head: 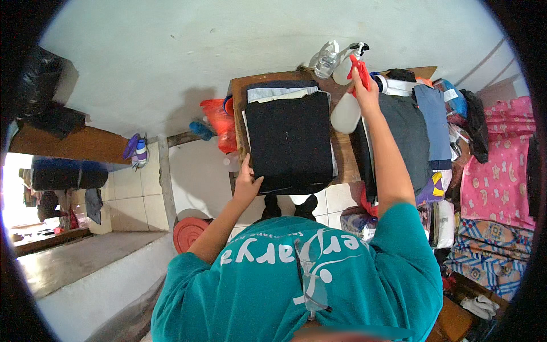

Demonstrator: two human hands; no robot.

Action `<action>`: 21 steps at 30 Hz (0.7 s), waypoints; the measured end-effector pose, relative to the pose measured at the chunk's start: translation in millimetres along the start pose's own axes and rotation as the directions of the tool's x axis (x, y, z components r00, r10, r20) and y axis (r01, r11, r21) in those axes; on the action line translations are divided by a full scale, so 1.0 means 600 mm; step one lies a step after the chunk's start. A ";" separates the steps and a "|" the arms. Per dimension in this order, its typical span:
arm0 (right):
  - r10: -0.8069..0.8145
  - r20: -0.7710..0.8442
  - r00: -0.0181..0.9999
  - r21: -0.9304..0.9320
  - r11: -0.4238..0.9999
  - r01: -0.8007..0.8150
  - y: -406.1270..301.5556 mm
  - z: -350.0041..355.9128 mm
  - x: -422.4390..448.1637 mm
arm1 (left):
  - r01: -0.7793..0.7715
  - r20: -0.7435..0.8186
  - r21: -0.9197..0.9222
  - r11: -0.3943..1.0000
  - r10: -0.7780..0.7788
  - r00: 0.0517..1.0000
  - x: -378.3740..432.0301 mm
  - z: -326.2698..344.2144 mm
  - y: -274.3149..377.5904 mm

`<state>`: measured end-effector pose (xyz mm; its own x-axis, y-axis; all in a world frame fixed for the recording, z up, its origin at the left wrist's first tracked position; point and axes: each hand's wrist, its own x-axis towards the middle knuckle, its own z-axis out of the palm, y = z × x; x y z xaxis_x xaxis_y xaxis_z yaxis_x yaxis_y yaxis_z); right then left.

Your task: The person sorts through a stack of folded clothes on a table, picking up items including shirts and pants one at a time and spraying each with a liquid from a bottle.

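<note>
My right hand grips the red trigger head of a spray bottle with a whitish body, held over the right part of the wooden table. At the left edge of a stack of folded cloth, my left hand rests with its fingers spread and the thumb on the fabric. The top piece is a folded black cloth. Grey and pale folded cloths show at the stack's far side. Behind the spray bottle stand a clear plastic bottle and another spray bottle with a black-and-white head.
Dark folded clothes and a blue garment are piled on the right. A red plastic bag hangs at the table's left side. Near my left arm is a round red lid. Pink patterned fabric lies far right.
</note>
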<state>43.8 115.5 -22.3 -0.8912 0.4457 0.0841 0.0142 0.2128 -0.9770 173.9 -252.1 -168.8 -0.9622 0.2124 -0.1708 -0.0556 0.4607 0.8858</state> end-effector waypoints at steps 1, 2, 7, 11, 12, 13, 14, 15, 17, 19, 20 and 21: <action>-0.020 0.071 0.997 -0.026 0.999 0.022 -0.022 -0.012 -0.030 | -0.005 0.007 -0.002 1.000 0.005 1.000 0.004 -0.005 -0.005; -0.036 0.139 0.990 -0.051 0.998 0.044 -0.041 -0.024 -0.064 | -0.005 -0.017 -0.064 0.998 0.004 1.000 0.012 -0.009 -0.015; 0.263 0.625 0.735 -0.280 0.954 -0.104 -0.123 -0.051 -0.245 | -0.062 -0.127 -0.190 0.980 0.038 0.991 0.094 -0.039 -0.077; 0.510 0.585 0.630 -0.485 0.843 -0.233 -0.100 -0.055 -0.315 | -0.247 -0.262 -0.274 0.929 0.175 0.949 0.158 -0.072 0.028; 0.509 0.581 0.635 -0.484 0.843 -0.234 -0.078 -0.056 -0.317 | -0.308 -0.277 -0.334 0.891 0.220 0.935 0.167 -0.083 0.057; 0.433 0.529 0.729 -0.438 0.876 -0.203 -0.048 -0.060 -0.318 | -0.312 -0.273 -0.335 0.889 0.225 0.935 0.177 -0.088 0.081; 0.352 0.468 0.811 -0.395 0.904 -0.165 -0.029 -0.065 -0.318 | -0.323 -0.307 -0.205 0.924 0.252 0.918 0.186 -0.090 0.103; 0.366 0.433 0.824 -0.432 0.886 -0.167 -0.015 -0.074 -0.303 | -0.324 -0.338 -0.071 0.943 0.283 0.898 0.193 -0.087 0.116; 0.326 0.349 0.879 -0.392 0.902 -0.179 -0.015 -0.069 -0.270 | -0.324 -0.317 -0.053 0.945 0.292 0.902 0.200 -0.073 0.122; 0.281 0.281 0.918 -0.449 0.884 -0.133 -0.033 -0.065 -0.223 | -0.338 -0.291 -0.008 0.941 0.321 0.901 0.199 -0.046 0.124; 0.214 0.236 0.948 -0.493 0.867 -0.073 -0.024 -0.069 -0.193 | -0.425 -0.231 0.208 0.881 0.466 0.854 0.194 -0.034 0.133; 0.057 0.218 0.974 -0.455 0.889 0.050 -0.009 -0.072 -0.158 | -0.457 -0.165 0.284 0.843 0.512 0.843 0.190 -0.020 0.132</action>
<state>147.6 109.8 -16.7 -0.9664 0.2566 -0.0163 0.1743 0.6072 -0.7752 56.7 -201.7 -112.9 -0.8835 0.2723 0.3811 0.4682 0.5363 0.7023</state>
